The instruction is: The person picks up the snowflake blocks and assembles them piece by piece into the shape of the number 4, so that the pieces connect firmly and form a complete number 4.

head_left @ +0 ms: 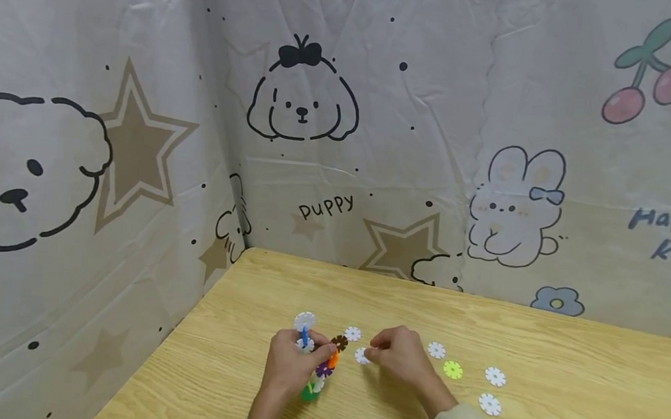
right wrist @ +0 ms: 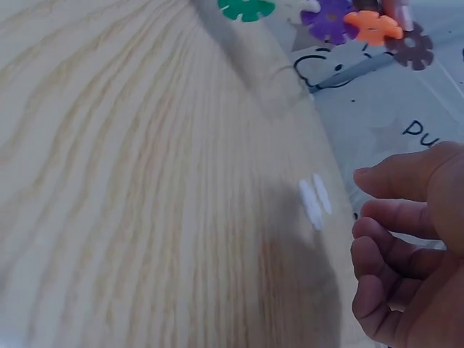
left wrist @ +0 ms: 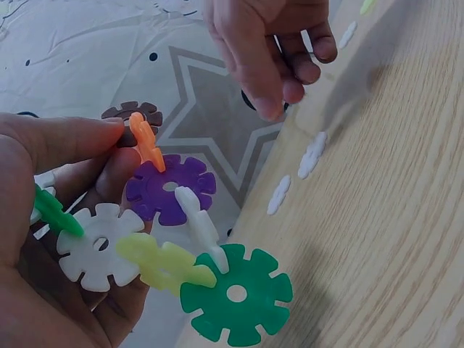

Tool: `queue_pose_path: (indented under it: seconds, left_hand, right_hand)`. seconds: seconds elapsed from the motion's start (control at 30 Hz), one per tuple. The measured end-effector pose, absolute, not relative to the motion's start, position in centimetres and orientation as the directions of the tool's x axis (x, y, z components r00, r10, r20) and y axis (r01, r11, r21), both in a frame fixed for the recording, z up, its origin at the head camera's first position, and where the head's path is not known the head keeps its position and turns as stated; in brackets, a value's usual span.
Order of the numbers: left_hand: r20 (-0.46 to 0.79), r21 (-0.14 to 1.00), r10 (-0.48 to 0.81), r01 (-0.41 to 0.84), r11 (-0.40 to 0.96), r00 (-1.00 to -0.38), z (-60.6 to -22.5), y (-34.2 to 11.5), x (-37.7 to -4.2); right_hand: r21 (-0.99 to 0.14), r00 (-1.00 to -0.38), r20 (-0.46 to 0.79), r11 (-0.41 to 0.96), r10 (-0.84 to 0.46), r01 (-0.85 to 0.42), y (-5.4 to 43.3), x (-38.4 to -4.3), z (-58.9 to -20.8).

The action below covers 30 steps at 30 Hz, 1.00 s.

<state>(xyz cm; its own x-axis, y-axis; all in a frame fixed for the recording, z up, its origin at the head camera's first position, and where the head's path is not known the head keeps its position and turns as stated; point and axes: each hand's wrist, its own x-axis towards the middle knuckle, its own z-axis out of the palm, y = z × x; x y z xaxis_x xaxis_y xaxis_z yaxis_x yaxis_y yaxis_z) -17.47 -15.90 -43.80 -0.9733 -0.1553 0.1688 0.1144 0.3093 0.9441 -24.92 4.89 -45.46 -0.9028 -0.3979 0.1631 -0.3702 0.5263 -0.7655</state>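
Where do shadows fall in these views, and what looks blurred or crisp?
Left wrist: a soft shadow crosses the table beside the right hand; right wrist: shadow beside the white discs, whose edges blur; head: the printed word puppy looks crisp.

We could pass between the linked notched discs point(left wrist: 159, 206) and our right fingers point(right wrist: 399, 216), above two flat white discs point(head_left: 352, 334); behind the tabletop point(head_left: 588, 398), the printed cloth point(head_left: 399, 168) blocks us.

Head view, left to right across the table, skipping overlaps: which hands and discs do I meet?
Left hand, brown disc, right hand, white disc just past that hand, yellow-green disc, then two white discs.
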Motion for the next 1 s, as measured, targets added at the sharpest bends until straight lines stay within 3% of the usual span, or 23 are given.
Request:
queue_pose_path:
  seconds: [0.37, 0.73, 1.0]
  left_hand:
    - [0.180, 0.941, -0.150, 0.126, 0.315, -0.972, -44.1, -16.3, -17.5]
    - [0.166, 0.957, -0.153, 0.122, 0.262, -0.974, -44.2, -16.2, -17.6]
    - [0.165, 0.957, -0.148, 0.122, 0.263, -0.975, -44.2, -16.1, -17.6]
  right_hand:
    - [-0.691, -0.885, 0.091, 0.611, -0.456, -0.386, 4.0, -25.9, -46.6]
    - [-0.598, -0.908, 0.024, 0.722, -0.419, -0.348, 3.3, -26.2, -46.4]
    - [-0.617, -0.901, 0.009, 0.706, -0.435, -0.347, 3.3, -26.0, -46.2]
